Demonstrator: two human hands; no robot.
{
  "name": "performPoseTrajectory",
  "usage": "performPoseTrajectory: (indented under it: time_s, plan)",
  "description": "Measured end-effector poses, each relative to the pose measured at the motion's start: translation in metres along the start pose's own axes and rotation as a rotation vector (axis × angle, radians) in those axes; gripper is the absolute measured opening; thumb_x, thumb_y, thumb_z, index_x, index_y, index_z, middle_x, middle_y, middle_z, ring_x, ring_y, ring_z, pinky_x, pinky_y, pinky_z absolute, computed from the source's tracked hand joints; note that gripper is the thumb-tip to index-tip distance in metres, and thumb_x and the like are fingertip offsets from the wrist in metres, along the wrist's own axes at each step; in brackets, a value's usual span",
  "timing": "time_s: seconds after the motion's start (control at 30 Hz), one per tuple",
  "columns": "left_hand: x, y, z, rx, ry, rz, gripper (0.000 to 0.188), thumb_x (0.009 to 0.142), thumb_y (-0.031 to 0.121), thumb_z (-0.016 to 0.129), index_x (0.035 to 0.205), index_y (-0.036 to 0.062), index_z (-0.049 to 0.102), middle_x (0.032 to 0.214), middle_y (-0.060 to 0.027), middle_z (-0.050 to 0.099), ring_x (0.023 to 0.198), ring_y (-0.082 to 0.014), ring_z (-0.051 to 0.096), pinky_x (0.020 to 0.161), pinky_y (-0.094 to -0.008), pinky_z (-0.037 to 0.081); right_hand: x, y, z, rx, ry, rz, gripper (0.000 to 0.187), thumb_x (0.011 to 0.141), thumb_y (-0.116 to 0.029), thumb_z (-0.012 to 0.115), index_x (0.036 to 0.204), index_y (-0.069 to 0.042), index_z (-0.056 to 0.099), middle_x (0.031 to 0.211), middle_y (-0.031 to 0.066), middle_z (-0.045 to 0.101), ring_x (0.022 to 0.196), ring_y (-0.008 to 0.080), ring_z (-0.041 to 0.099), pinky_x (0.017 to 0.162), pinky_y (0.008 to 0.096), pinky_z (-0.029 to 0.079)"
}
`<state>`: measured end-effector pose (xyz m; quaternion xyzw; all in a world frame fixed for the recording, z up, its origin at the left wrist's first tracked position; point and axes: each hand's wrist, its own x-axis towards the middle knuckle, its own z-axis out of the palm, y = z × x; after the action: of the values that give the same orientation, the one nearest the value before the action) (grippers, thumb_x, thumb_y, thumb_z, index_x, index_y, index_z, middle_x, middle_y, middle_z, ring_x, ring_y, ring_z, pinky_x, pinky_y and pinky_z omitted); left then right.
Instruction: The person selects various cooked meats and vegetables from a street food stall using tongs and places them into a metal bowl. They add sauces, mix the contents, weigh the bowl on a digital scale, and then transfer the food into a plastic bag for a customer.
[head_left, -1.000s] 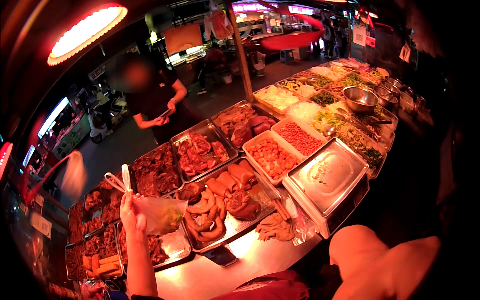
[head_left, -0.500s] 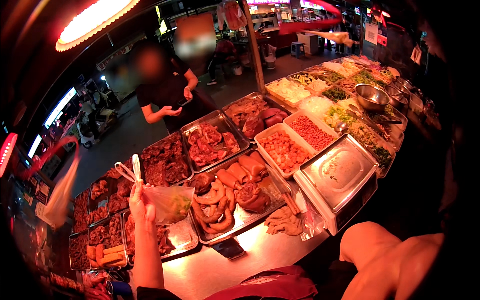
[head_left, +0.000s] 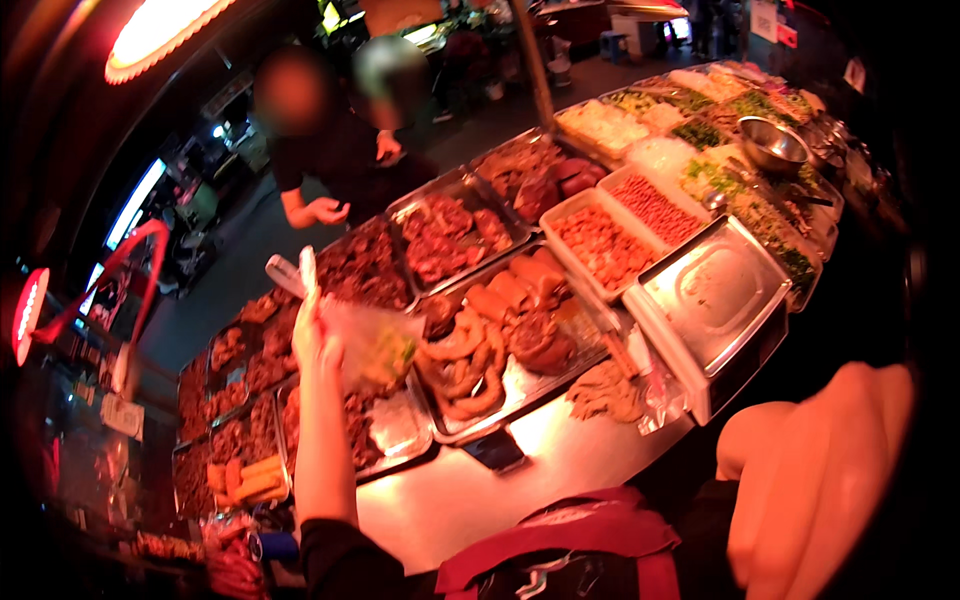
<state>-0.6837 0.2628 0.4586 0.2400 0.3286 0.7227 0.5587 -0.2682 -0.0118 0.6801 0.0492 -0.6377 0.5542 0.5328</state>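
My left hand (head_left: 318, 338) is raised over the left part of the food counter, closed on the handles of a clear plastic bag (head_left: 375, 345). The bag hangs to the right of the hand, with something leafy and green inside. Behind it, sausage coils and large brown meat pieces fill a metal tray (head_left: 478, 432). At the lower right, very near the camera, is my right hand (head_left: 815, 475). Its fingers look bent and pressed together; what they hold, if anything, is hidden.
An upturned shallow metal tray (head_left: 715, 275) lies on a white box at the right. Peanuts (head_left: 655, 208) and diced orange food (head_left: 603, 248) fill white tubs. A steel bowl (head_left: 773, 145) sits among vegetables. Across the counter stands a person (head_left: 330, 160). A heat lamp (head_left: 165, 35) hangs overhead.
The view has tilted and shifted, so the counter appears further right. My left hand still holds the bag up. My right hand shows larger at the lower right, and the person across has lowered a hand.
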Motion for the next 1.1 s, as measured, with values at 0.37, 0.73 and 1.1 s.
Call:
performPoseTrajectory:
  time_s: [0.37, 0.73, 1.1]
  plan:
    - [0.131, -0.032, -0.013, 0.003, 0.029, 0.112, 0.014, 0.084, 0.002, 0.056, 0.097, -0.0042, 0.058, 0.083, -0.0117, 0.062, 0.071, -0.0209, 0.059, 0.065, -0.0291, 0.050, -0.099, 0.076, -0.049, -0.191, 0.487, 0.302, 0.021, 0.074, -0.007, 0.059, 0.087, 0.010, 0.061, 0.077, 0.0197, 0.061, 0.060, 0.0220, 0.061, 0.052, 0.0256, 0.046]
    - [0.175, -0.022, -0.031, 0.030, 0.041, 0.231, 0.016, 0.084, 0.000, 0.056, 0.099, -0.0036, 0.057, 0.089, -0.0112, 0.060, 0.075, -0.0222, 0.059, 0.069, -0.0305, 0.051, -0.148, 0.108, -0.074, -0.103, 0.948, 0.507, 0.017, 0.082, -0.004, 0.053, 0.094, 0.007, 0.058, 0.080, 0.0156, 0.062, 0.062, 0.0178, 0.059, 0.054, 0.0227, 0.046]
    - [0.038, 0.034, 0.093, 0.333, -0.086, 0.605, 0.020, 0.088, 0.009, 0.054, 0.106, 0.0031, 0.058, 0.103, -0.0061, 0.059, 0.092, -0.0132, 0.056, 0.077, -0.0261, 0.045, -0.082, 0.111, -0.048, -0.835, 0.456, 0.047, 0.011, 0.076, -0.006, 0.058, 0.086, -0.001, 0.055, 0.081, 0.0095, 0.059, 0.070, 0.0172, 0.056, 0.060, 0.0269, 0.046]
